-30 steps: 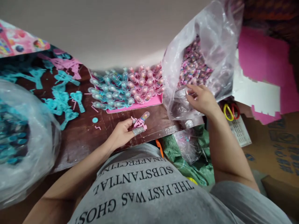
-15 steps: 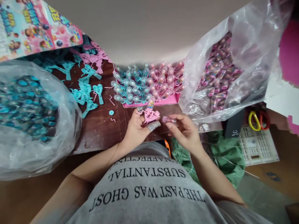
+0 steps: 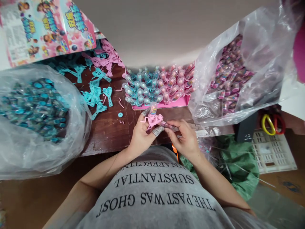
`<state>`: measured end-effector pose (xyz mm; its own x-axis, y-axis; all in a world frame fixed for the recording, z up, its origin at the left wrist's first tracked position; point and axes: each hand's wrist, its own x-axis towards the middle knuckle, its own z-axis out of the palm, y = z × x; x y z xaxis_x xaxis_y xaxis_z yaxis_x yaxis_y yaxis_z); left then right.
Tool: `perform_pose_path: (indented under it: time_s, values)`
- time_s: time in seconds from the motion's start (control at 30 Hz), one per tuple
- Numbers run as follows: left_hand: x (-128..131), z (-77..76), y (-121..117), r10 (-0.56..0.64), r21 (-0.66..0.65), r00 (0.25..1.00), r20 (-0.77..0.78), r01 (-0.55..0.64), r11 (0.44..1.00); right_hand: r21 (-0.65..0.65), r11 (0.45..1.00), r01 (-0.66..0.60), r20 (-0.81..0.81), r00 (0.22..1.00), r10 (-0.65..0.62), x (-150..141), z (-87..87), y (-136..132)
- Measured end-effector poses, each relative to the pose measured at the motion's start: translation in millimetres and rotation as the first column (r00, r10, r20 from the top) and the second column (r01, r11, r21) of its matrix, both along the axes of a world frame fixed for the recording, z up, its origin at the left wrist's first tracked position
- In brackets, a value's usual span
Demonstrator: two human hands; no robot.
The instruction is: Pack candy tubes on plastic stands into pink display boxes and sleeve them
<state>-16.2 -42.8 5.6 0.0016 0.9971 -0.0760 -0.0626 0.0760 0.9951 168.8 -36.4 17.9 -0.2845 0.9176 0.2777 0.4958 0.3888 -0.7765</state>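
Note:
My left hand (image 3: 143, 133), with grey tape around its thumb and a finger, is closed on a pink plastic toy piece (image 3: 154, 120). A clear domed capsule (image 3: 153, 108) with colourful contents stands up from that piece. Between the fingertips of my right hand (image 3: 184, 135) is a small pink-capped tube (image 3: 166, 125), its far end touching the right side of the pink piece. Just beyond my hands sits a pink display box (image 3: 164, 107) filled with upright capsule toys, blue on the left half and pink on the right.
At left is a clear bag (image 3: 78, 127) of blue-capped tubes; at right, another bag (image 3: 202, 82) holds pink ones. Blue toy pieces (image 3: 95, 92), a small blue gear (image 3: 120, 114) and pink cranks (image 3: 121, 102) lie on the table. Scissors (image 3: 268, 124) rest at far right.
My right hand has moved left, bringing the tube from a short gap away into contact with the pink toy piece. The whole view has shifted slightly.

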Motion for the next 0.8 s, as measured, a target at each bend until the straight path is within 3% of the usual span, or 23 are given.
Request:
perform_pose_path:
  time_s: [0.2, 0.47, 0.6, 0.7, 0.8]
  values:
    - [-8, -1.9, 0, -0.012, -0.034, 0.999, -0.047, 0.011, 0.999, 0.019, 0.999, -0.037, 0.009, 0.999, 0.037, -3, -2.1, 1]
    - [-4, -1.7, 2, 0.006, -0.044, 1.0, 0.024, -0.005, 0.999, 0.027, 0.999, -0.034, 0.002, 0.999, 0.033, -7, -10.5, 1]
    - [-10, -4.7, 4, 0.106, -0.056, 0.987, -0.122, -0.113, 0.992, 0.052, 0.996, 0.066, -0.057, 0.996, -0.063, -9, -13.8, -1]
    - [-14, -5.1, 3, 0.135, -0.032, 0.972, -0.192, -0.143, 0.989, -0.051, 0.988, 0.146, -0.149, 0.977, -0.152, -9, -18.8, -5]
    - [-16, -1.1, -2, 0.066, -0.013, 0.989, -0.134, -0.069, 0.998, -0.239, 0.964, 0.113, -0.275, 0.945, -0.179, -6, -21.9, -8]
